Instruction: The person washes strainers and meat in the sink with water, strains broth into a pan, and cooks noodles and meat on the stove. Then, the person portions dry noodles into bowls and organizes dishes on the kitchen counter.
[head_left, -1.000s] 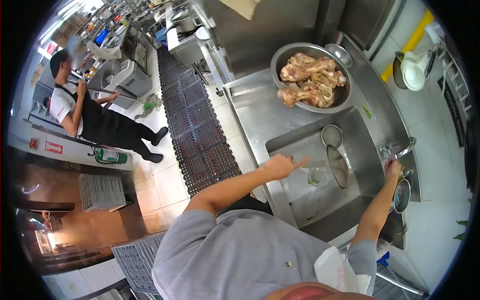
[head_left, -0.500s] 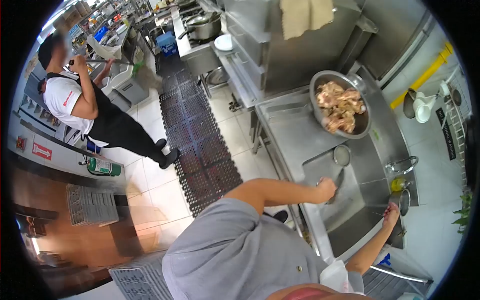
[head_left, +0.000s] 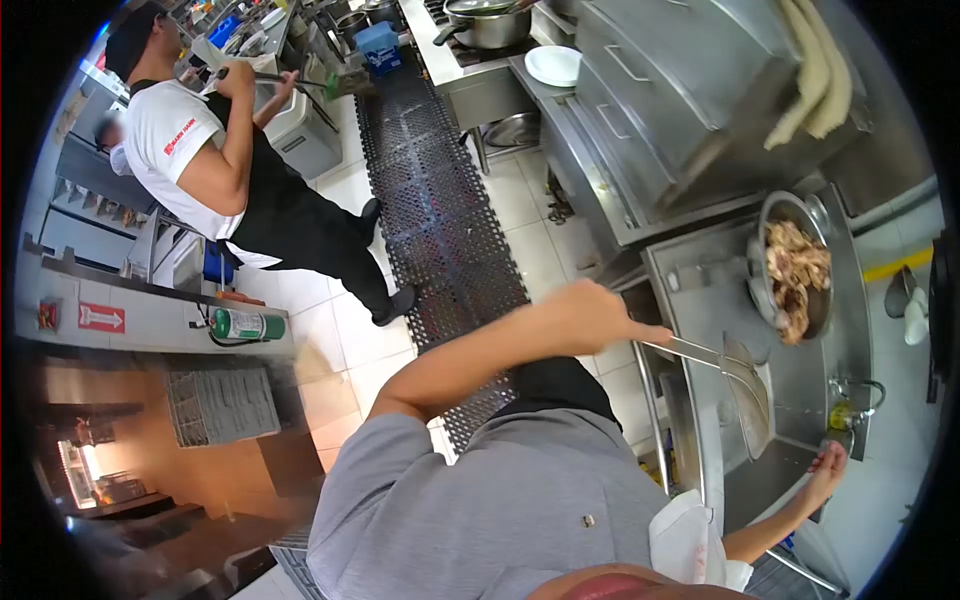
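Observation:
My left hand (head_left: 605,315) is closed around the end of a long metal handle. The handle leads to what looks like a wire strainer (head_left: 745,395) over the sink's near side. On the far right, my right hand (head_left: 824,470) is by the sink's faucet side, fingers curled at a small round metal vessel (head_left: 838,440); its exact kind is unclear. A big steel bowl (head_left: 768,285) of raw-looking meat pieces (head_left: 797,265) stands on the drainboard beyond the strainer. The sink basin (head_left: 760,490) lies between my hands.
A faucet (head_left: 868,392) and a yellow bottle (head_left: 841,413) are at the sink's back wall. Steel drawers (head_left: 640,90) stand beyond the drainboard. Another person (head_left: 250,180) holds a long-handled tool on the left, beside a black perforated mat (head_left: 440,200). A pot (head_left: 487,25) sits on the stove.
My left hand has risen out of the sink toward my body, lifting the long-handled strainer. The camera view has swung, so the bowl and sink appear lower and further right.

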